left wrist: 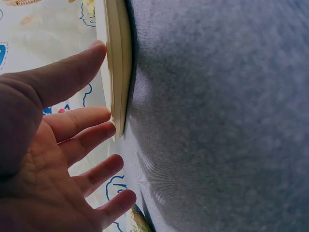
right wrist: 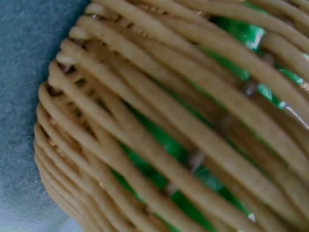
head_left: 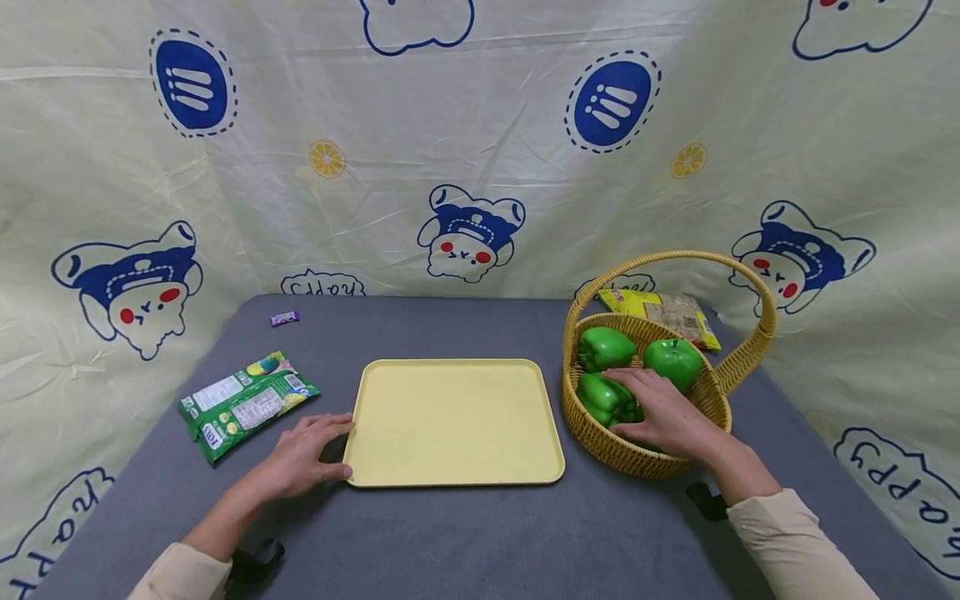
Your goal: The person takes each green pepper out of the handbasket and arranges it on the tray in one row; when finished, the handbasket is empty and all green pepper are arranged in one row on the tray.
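My left hand (head_left: 303,454) rests at the left edge of a pale yellow tray (head_left: 457,425). In the left wrist view its thumb and first fingers touch the rim of the tray, and the fingers are extended. My right hand (head_left: 663,414) reaches into a wicker basket (head_left: 622,458) to the right of the tray. Its thumb and fingers are around the nearer green bell pepper (head_left: 600,396). Behind that lies another green bell pepper (head_left: 603,347), with a green apple (head_left: 673,362) beside it. In the right wrist view the basket's weave (right wrist: 145,121) hides the hand; green shows through the gaps.
A green snack packet (head_left: 247,404) lies left of the tray. Farther back is a small purple wrapped candy (head_left: 285,318). A yellow packet (head_left: 663,312) lies behind the basket, whose tall handle (head_left: 678,255) arches up. A printed cloth hangs behind the grey table (head_left: 465,542).
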The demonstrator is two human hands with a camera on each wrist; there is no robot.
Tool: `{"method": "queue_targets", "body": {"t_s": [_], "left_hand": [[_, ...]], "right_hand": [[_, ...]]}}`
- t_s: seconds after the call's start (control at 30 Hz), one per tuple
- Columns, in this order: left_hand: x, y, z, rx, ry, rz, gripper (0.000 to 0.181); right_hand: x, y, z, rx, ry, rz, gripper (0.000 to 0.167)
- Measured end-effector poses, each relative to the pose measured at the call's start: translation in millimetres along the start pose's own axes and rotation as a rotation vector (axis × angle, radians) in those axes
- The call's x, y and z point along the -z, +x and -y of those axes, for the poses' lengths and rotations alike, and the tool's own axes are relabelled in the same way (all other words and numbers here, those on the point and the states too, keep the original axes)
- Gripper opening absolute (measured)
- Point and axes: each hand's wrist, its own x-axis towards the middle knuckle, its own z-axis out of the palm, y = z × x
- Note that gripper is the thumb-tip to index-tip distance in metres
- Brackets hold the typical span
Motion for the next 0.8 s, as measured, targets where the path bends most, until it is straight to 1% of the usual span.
{"method": "queue_targets", "body": {"t_s": [0.13, 0.27, 0.47, 0.8], "left_hand": [[-0.3, -0.3, 0.3, 0.0, 0.002, -0.004, 0.063], [-0.7, -0.6, 0.5, 0.008, -0.004, 0.008, 0.064], [-1.4, -0.3, 1.0, 0.022, -0.012, 0.025, 0.065], [-1.0, -0.9, 1.5, 0.002, -0.001, 0.015, 0.065]], "right_hand": [[-0.7, 1.4, -1.3, 0.002, -0.01, 0.007, 0.075], [-1.0, 2.5, -2.6, -0.005, -0.03, 0.026, 0.076], [-2.2, 2.9, -3.8, -0.011, -0.064, 0.032, 0.077], [-5.9, 4.8, -7.0, 0.003, -0.125, 0.037, 0.082]]}}
